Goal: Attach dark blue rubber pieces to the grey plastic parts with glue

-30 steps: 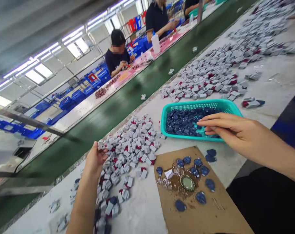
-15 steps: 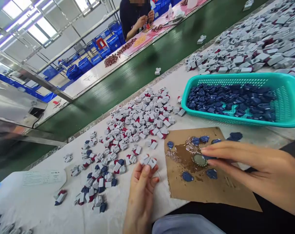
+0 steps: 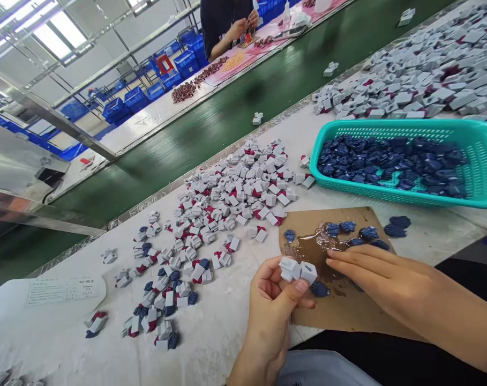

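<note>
While the left hand (image 3: 273, 305) pinches a grey piece (image 3: 298, 271) between thumb and fingers above the left part of a brown cardboard sheet (image 3: 327, 319), the right hand (image 3: 399, 287) reaches over the same sheet from 3 o'clock, its fingers extended toward 9; whether they hold anything cannot be told, their undersides being hidden. Clock directions are read from the grey piece. A dark blue piece (image 3: 319, 289) lies just beside the left fingertips at 4 o'clock; further blue pieces (image 3: 346, 227) sit at 2, beyond a wet patch (image 3: 309, 244) on the cardboard. A green basket (image 3: 388, 198) of dark blue parts also stands at 2, with a broad grey heap (image 3: 420, 88) behind it. A smaller grey-and-maroon pile (image 3: 237, 187) spreads between 10 and 11, and a white labelled container (image 3: 62, 292) lies at 9. Farther off, a green belt (image 3: 179, 136) runs diagonally, with a co-worker's hands (image 3: 243, 27) past it, between 11 and 12. The right hand obstructs the view of much of the sheet; the left thumb covers the grey piece's lower edge. Nearly level, the piece's long axis runs from 9 to 3, dipping slightly at 3, where the block bearing a slot points.
</note>
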`<state>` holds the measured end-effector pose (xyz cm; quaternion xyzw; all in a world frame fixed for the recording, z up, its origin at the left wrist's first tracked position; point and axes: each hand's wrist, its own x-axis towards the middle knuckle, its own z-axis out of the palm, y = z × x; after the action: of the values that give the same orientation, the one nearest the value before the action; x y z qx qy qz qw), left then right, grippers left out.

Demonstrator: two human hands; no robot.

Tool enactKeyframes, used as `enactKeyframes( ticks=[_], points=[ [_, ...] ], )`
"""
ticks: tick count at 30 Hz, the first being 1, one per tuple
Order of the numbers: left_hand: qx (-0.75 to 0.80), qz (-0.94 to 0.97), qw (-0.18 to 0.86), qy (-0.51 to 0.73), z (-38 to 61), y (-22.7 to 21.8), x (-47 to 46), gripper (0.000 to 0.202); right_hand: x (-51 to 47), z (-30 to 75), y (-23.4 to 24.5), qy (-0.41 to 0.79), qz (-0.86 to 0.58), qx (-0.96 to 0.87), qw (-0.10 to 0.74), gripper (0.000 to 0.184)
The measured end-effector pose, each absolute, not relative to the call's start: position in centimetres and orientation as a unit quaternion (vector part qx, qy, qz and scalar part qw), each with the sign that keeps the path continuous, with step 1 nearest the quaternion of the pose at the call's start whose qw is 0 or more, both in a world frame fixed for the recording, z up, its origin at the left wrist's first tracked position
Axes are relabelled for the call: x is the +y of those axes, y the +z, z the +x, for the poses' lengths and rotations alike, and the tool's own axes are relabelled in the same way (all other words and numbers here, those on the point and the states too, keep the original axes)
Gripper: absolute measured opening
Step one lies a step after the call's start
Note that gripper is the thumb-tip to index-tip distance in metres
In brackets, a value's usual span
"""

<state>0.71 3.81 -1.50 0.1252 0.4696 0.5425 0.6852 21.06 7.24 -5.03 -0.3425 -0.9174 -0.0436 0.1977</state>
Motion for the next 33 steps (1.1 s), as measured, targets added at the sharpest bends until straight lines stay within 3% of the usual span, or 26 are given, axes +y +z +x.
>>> enactKeyframes(
  ticks=[4,10,13,17,19,25,33],
  points=[
    [0.454,0.142,0.682,0.555,0.5,-1.4,3.6,0.030,6.8,21.0,-4.6,-0.055,-0.343,-0.925,0.156,0.040],
    [0.443,0.176,0.667,0.572,0.8,-0.8,3.1,0.027,7.2,20.4,-4.8,-0.023,-0.347,-0.923,0.166,0.041],
    [0.454,0.204,0.656,0.567,1.0,-0.6,2.9,0.025,7.8,20.1,-4.0,0.071,-0.364,-0.902,0.219,0.040],
    [0.477,0.200,0.635,0.574,1.2,-0.3,2.7,0.026,8.1,19.9,-0.9,0.158,-0.398,-0.835,0.346,0.018],
    [0.473,0.211,0.636,0.572,1.2,-0.4,2.6,0.026,7.8,19.7,0.6,0.196,-0.425,-0.802,0.372,0.021],
    [0.443,0.237,0.651,0.569,1.1,-0.5,2.5,0.026,6.6,18.9,1.0,0.232,-0.399,-0.792,0.400,0.026],
    [0.431,0.277,0.654,0.556,1.0,-1.2,2.3,0.028,6.6,18.8,0.6,0.240,-0.348,-0.827,0.370,0.022]
  ],
)
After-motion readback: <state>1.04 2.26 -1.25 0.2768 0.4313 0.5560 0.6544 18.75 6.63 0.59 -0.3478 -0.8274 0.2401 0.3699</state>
